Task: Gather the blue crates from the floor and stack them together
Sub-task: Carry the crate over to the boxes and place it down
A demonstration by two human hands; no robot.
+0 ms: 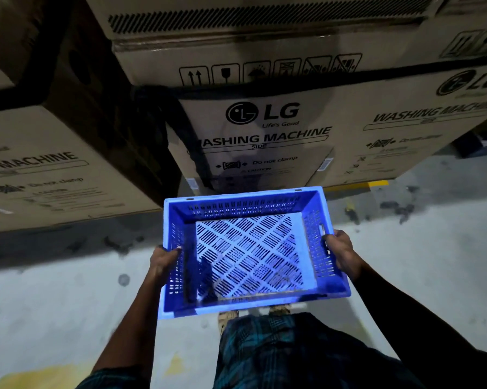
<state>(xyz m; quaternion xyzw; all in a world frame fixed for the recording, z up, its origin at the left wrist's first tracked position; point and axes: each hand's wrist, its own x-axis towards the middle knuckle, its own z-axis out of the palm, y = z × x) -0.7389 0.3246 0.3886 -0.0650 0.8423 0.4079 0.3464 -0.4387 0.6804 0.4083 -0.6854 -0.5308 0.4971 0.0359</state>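
Observation:
An empty blue crate [248, 303] with slotted walls and a perforated bottom is held level in front of me, above the floor. My left hand [163, 262] grips its left wall near the rim. Over on the other side, my right hand [342, 252] grips the right wall beside the handle slot. The crate's underside is hidden. No other blue crate shows in the head view.
Stacked cardboard washing-machine boxes [264, 130] stand close ahead, with another box [34, 169] at the left. The pale concrete floor [54, 304] has dark stains, a yellow line [357, 186] by the boxes and a yellow patch at lower left. My feet show under the crate.

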